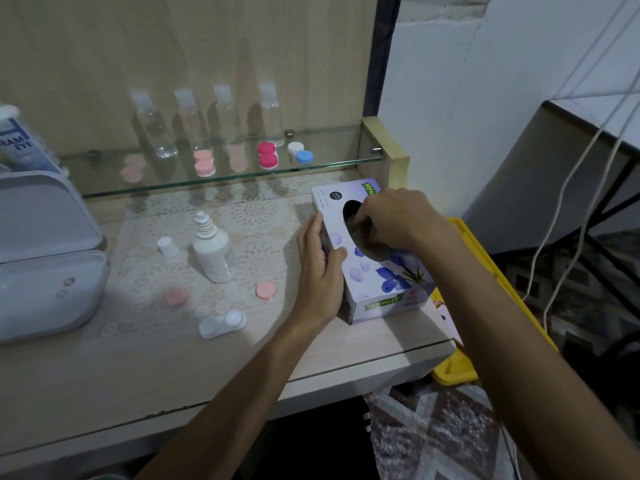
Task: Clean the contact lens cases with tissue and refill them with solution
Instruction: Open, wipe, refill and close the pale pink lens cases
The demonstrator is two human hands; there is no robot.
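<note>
A purple flowered tissue box (pixel 374 271) lies on the right of the table. My left hand (pixel 320 271) grips its left side, thumb on top. The fingers of my right hand (pixel 394 220) reach into the box's oval slot; whether they pinch a tissue is hidden. An open white contact lens case (pixel 222 323) lies at the table's front, with two loose pink caps (pixel 266 290) (pixel 176 296) near it. A white solution bottle (pixel 213 251) stands uncapped, its white cap (pixel 167 246) beside it.
On a glass shelf (pixel 311 168) at the back stand several clear bottles (pixel 154 128) and pink, magenta (pixel 267 155) and white-and-blue lens cases (pixel 300 152). A grey case (pixel 45 258) lies open at left. A yellow bin (pixel 481 271) and cables are right of the table edge.
</note>
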